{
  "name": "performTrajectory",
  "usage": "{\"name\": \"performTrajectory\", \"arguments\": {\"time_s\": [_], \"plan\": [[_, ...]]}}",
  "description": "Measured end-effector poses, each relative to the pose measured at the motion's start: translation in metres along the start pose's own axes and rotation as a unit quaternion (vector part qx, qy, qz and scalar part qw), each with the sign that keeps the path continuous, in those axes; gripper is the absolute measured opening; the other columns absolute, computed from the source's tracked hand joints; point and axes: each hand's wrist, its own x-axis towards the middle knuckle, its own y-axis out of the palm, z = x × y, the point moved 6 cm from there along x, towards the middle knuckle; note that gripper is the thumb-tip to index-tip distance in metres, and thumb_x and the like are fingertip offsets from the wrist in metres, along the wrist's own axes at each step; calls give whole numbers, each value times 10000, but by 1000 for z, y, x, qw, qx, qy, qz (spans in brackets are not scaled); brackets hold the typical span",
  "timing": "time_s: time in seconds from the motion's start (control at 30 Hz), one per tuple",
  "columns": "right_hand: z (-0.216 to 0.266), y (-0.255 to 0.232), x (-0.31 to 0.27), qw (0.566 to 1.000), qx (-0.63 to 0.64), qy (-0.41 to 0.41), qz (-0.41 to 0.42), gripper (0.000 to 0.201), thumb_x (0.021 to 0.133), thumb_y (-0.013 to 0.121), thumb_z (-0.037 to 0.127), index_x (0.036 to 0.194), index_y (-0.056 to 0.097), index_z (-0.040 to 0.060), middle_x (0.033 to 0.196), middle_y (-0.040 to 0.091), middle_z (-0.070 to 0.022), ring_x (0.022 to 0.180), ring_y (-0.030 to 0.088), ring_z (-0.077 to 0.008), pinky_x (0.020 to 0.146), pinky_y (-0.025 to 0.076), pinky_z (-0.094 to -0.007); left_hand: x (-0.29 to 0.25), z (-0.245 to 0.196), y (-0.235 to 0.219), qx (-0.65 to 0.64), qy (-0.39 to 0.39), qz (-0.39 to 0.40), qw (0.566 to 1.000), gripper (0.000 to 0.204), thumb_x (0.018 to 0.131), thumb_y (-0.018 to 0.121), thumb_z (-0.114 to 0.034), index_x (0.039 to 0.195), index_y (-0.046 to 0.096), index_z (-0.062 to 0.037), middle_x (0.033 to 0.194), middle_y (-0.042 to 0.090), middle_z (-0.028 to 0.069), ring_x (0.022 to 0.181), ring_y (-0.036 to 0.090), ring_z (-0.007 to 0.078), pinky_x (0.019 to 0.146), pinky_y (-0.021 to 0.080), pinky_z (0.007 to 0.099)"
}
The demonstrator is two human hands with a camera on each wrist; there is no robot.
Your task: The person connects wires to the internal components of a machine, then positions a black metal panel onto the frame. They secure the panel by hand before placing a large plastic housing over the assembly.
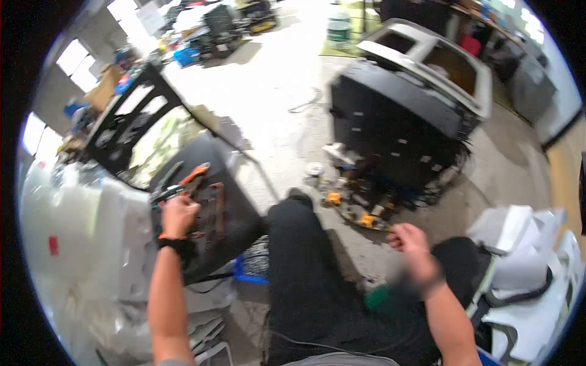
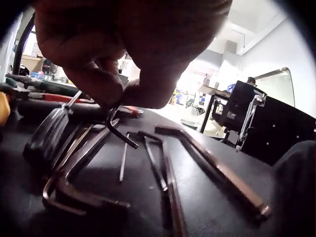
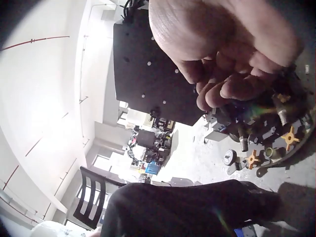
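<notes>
My left hand [image 1: 179, 216] is over the black seat of a chair [image 1: 241, 210]. In the left wrist view, its thumb and finger pinch a small hex key [image 2: 121, 134], the bent end pointing down. Several other hex keys [image 2: 222, 173] lie around it on the seat, alongside a screwdriver [image 2: 48, 136] with a dark handle. Tools with orange and green handles [image 1: 194, 175] lie just beyond that hand. My right hand [image 1: 412, 244] hangs in the air with loosely curled fingers [image 3: 215, 94], near orange star-shaped knobs [image 3: 291, 138]; nothing shows in its grasp.
A large black panelled machine [image 1: 390, 122] with a pale frame on top stands ahead on the right, its fittings exposed low down. White plastic sheets [image 1: 79, 232] lie at the left, and white parts [image 1: 525, 274] at the right. A blue crate [image 1: 251, 271] sits beside my leg.
</notes>
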Motion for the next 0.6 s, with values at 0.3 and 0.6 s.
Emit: {"name": "performTrajectory", "arguments": {"time_s": [0.3,0.6], "plan": [[44,58,3,989,42,-7,143,246,917,473,252,930,582,32,811,624,-50,673,569,-95,609,460,-229,-62,-271,13,-391,198,290,851,296,730,568,-86,983,615,60,758,624,61,655,551,106,605,457,234],[19,24,23,937,324,67,108,229,935,443,296,954,559,100,858,602,-15,700,538,-102,603,417,-244,-112,-394,138,-451,184,495,719,190,801,607,-191,862,635,-13,709,595,-1,616,509,66,543,409,223]]}}
